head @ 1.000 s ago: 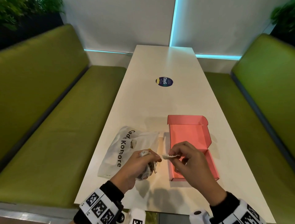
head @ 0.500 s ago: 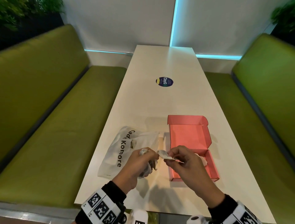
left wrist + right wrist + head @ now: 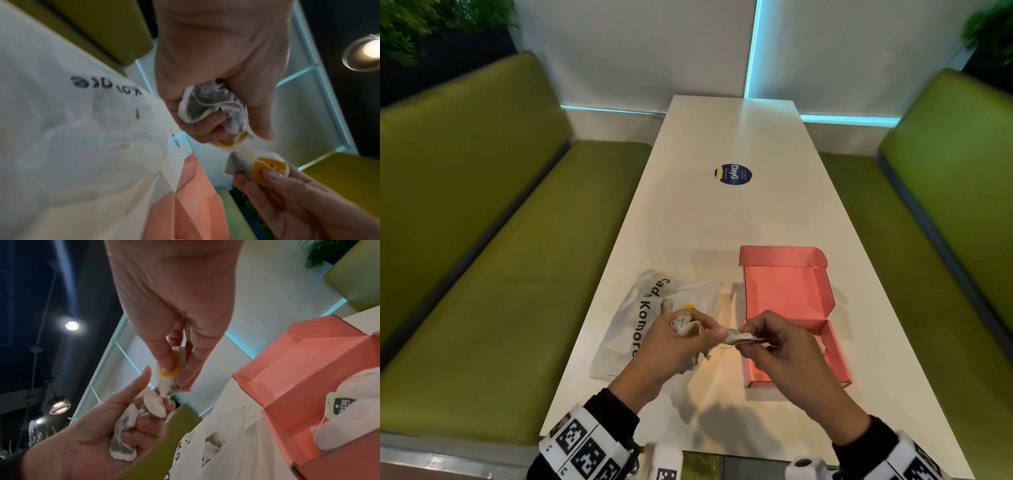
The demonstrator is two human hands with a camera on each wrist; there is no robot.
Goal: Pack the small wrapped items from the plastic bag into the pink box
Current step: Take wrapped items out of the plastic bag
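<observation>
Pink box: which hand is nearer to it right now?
Right. The right hand hangs over the near-left part of the pink box, pinching a single wrapped item. The left hand is left of the box, above the plastic bag.

I see a long white table (image 3: 729, 219) carrying a round dark ClayG sticker (image 3: 733, 174), green padded benches (image 3: 493, 260) on both sides, cyan light strips (image 3: 752, 48) on the white wall, plants (image 3: 417, 24) in the upper corners, ceiling lamps (image 3: 72, 325).

Your right hand (image 3: 787, 346) hides the open pink cardboard box's (image 3: 787, 291) near interior; the white plastic bag's (image 3: 68, 129) lettering is blurred.
</observation>
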